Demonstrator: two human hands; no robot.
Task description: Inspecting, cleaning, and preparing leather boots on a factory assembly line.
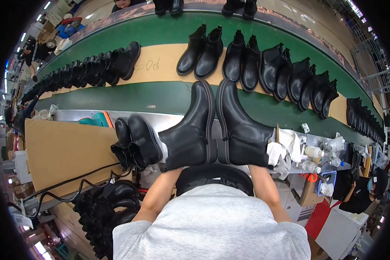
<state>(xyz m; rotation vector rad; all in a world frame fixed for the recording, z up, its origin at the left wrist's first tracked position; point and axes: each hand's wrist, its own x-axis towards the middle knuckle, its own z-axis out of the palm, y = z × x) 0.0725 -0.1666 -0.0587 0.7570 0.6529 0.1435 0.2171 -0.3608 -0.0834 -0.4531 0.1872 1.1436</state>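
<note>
I hold up two black ankle boots side by side, toes pointing away from me and soles facing each other. The left boot (190, 130) is in my left hand (171, 172). The right boot (240, 130) is in my right hand (256, 169). Both hands are mostly hidden behind the boot shafts; only the wrists and forearms show. The boots hover over the near edge of a green conveyor belt (160, 97).
Rows of black boots (247, 60) stand on tan cardboard strips along the belt. Another black pair (134, 143) lies left of my hands beside a cardboard sheet (65, 151). A pile of boots (104, 212) sits lower left. White rags (286, 149) and small bottles (314, 152) lie right. A person (359, 193) works at the far right.
</note>
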